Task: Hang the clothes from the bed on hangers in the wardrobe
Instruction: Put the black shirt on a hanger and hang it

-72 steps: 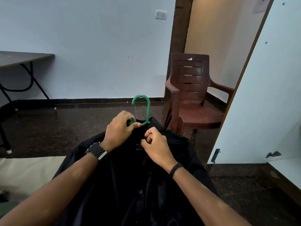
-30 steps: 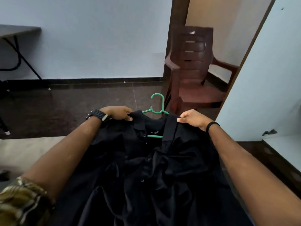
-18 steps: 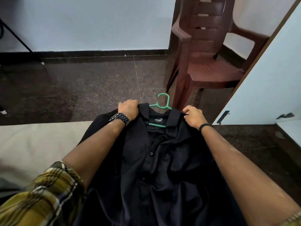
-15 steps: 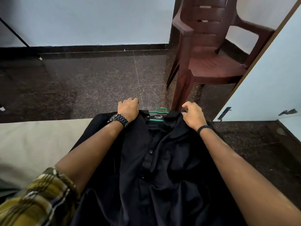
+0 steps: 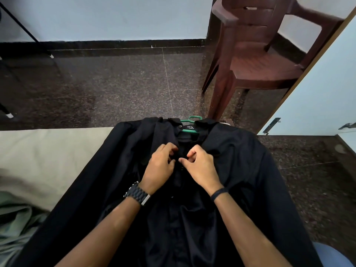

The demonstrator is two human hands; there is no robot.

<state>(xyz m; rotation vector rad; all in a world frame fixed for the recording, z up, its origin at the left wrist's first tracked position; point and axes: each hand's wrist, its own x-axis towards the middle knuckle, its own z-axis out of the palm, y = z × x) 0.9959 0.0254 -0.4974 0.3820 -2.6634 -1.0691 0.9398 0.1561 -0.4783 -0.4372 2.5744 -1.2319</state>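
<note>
— So, what are the hands doing?

— Both sit close together on the chest of the black shirt (image 5: 221, 170). The left hand (image 5: 159, 167), with a dark watch (image 5: 137, 193) on its wrist, has its fingers curled and pinches the cloth at the button strip just below the collar. The right hand (image 5: 200, 166), with a thin black band (image 5: 218, 193) on the wrist, pinches the opposite edge of the same strip, fingertips almost meeting the left ones.

— Is a button between them?

— Possibly; the cloth is too dark there to tell.

— And where is the shirt?

— Spread front-up across the edge of the bed (image 5: 48, 160), collar pointing away from the person. The green hanger (image 5: 192, 120) is inside it: its hook lies flat past the collar and a green bar shows in the neck opening under the label.

— Anything around it?

— Pale green fabric (image 5: 15, 224) is bunched on the bed at the lower left. Beyond the bed are the dark speckled floor (image 5: 125, 83), a brown plastic chair (image 5: 256, 54) and, at the right, a white wardrobe door (image 5: 317, 97)
</note>
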